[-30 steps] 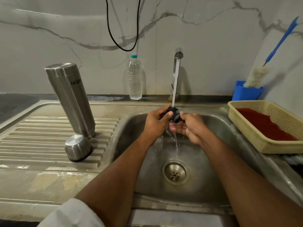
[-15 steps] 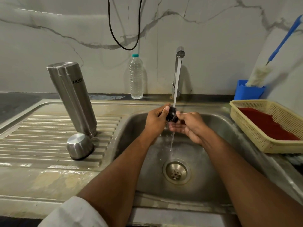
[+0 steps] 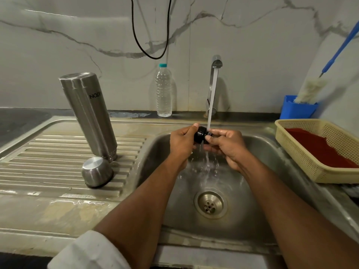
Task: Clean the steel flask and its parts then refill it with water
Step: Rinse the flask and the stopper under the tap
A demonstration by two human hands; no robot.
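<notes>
The steel flask point(image 3: 88, 115) stands upside down on the ribbed drainboard point(image 3: 48, 164), leaning slightly. Its steel cup lid point(image 3: 97, 174) lies mouth down just in front of it. Over the sink basin point(image 3: 258, 152), both hands hold the flask's black stopper point(image 3: 200, 134) under the running stream from the tap point(image 3: 215, 74). My left hand point(image 3: 182, 144) grips the stopper's wider end. My right hand point(image 3: 226, 145) pinches its narrower end, and water runs over those fingers down toward the drain point(image 3: 209, 204).
A clear plastic water bottle point(image 3: 164, 90) stands by the wall left of the tap. A cream basket point(image 3: 318, 148) with a red cloth sits right of the sink. Behind it a blue holder point(image 3: 297, 110) carries a blue-handled brush. A black cable point(image 3: 151, 26) hangs on the wall.
The stopper has been turned between the hands and lifted slightly, staying under the stream. The flask and cup lid have not moved.
</notes>
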